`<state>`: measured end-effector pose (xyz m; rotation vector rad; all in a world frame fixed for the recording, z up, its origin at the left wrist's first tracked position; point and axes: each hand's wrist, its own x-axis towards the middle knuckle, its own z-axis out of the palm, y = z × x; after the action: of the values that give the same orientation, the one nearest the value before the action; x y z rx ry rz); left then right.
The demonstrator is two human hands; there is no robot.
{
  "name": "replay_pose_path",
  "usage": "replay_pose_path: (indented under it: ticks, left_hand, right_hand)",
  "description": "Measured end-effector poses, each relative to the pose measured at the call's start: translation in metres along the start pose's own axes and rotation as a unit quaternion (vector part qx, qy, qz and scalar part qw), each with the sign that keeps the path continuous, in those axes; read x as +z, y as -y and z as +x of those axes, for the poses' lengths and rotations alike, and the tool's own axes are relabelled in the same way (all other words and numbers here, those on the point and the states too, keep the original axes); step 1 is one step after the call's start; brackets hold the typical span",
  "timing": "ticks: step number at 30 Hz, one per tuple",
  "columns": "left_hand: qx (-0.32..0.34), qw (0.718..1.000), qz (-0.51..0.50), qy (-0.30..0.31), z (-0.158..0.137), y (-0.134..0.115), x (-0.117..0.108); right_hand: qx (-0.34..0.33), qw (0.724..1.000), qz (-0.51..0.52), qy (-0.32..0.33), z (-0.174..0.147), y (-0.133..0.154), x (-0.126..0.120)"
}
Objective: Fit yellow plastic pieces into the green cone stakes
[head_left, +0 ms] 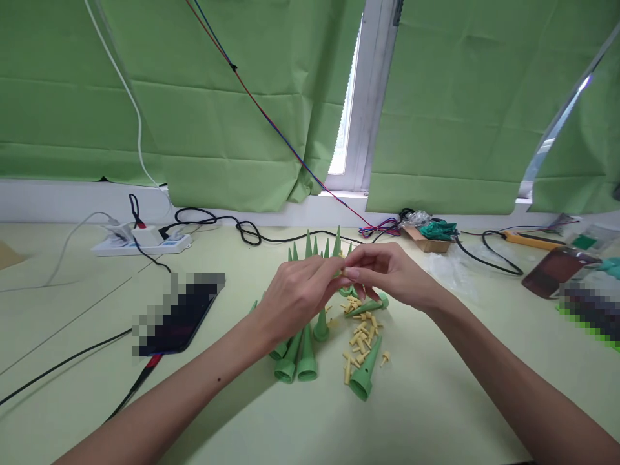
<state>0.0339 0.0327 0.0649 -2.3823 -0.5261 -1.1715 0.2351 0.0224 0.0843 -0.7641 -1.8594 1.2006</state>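
Observation:
My left hand and my right hand meet over the middle of the table, fingertips touching. Between thumb and fingers my right hand pinches a small pale yellow peg. The left fingers are closed at the same spot and largely hide what they grip. Behind and below them stand several green plastic cones, points up. Other cones lie on their sides, including one green cone with a small hole in its wall. Loose yellow pegs are scattered below my right hand.
A black phone lies at left, near a white power strip with plugs and cables. At the back right are a small cardboard box, clear plastic wrap and a dark red device. Green curtains hang behind.

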Motion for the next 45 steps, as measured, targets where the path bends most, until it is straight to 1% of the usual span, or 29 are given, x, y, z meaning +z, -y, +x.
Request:
replay_pose_path:
  ticks: [4, 6, 7, 9, 12, 15, 16, 18, 21, 25, 27, 29, 35, 41, 45]
  left_hand:
    - [-0.012, 1.000, -0.007, 0.005, -0.004, 0.000, 0.005]
    - [-0.028, 0.999, -0.008, 0.014, -0.010, -0.002, 0.005]
    - [-0.046, 0.999, -0.010, 0.020, -0.015, -0.004, 0.005]
    - [-0.115, 0.992, -0.029, 0.047, -0.027, -0.007, 0.003]
    - [-0.229, 0.965, -0.078, 0.104, -0.044, -0.012, 0.001]
    - [-0.294, 0.921, -0.135, 0.216, -0.053, -0.015, 0.001]
    - [-0.303, 0.909, -0.147, 0.247, -0.055, -0.015, 0.002]
    - [-0.313, 0.892, -0.159, 0.285, -0.057, -0.017, 0.005]
    - [-0.312, 0.881, -0.175, 0.311, -0.061, -0.018, 0.008]
    - [-0.297, 0.873, -0.190, 0.337, -0.064, -0.019, 0.010]
    - [-0.294, 0.872, -0.196, 0.338, -0.064, -0.018, 0.010]
    - [-0.295, 0.874, -0.208, 0.326, -0.064, -0.017, 0.009]
    - [-0.288, 0.898, -0.216, 0.252, -0.068, -0.017, 0.011]
    - [-0.288, 0.911, -0.231, 0.186, -0.070, -0.020, 0.012]
    - [-0.278, 0.922, -0.233, 0.139, -0.070, -0.021, 0.013]
  right_hand:
    - [0.019, 1.000, 0.011, 0.007, -0.002, -0.007, -0.002]
    - [0.026, 1.000, 0.002, -0.010, -0.005, -0.011, -0.002]
    - [0.029, 0.999, -0.007, -0.026, -0.006, -0.013, -0.003]
    - [0.030, 0.997, -0.029, -0.071, -0.009, -0.019, -0.003]
    - [0.024, 0.990, -0.036, -0.138, -0.013, -0.035, -0.002]
    - [0.011, 0.975, -0.031, -0.219, -0.016, -0.057, 0.000]
    - [0.010, 0.971, -0.036, -0.238, -0.017, -0.064, 0.001]
    - [0.009, 0.969, -0.056, -0.242, -0.019, -0.076, 0.003]
    - [0.000, 0.968, -0.089, -0.233, -0.023, -0.083, 0.005]
    - [-0.014, 0.965, -0.114, -0.237, -0.026, -0.081, 0.008]
    - [-0.015, 0.963, -0.124, -0.240, -0.027, -0.079, 0.009]
    - [-0.015, 0.961, -0.132, -0.241, -0.028, -0.077, 0.011]
    - [-0.014, 0.963, -0.156, -0.219, -0.030, -0.074, 0.017]
    - [-0.004, 0.969, -0.167, -0.180, -0.030, -0.074, 0.023]
    - [-0.003, 0.974, -0.153, -0.165, -0.031, -0.073, 0.024]
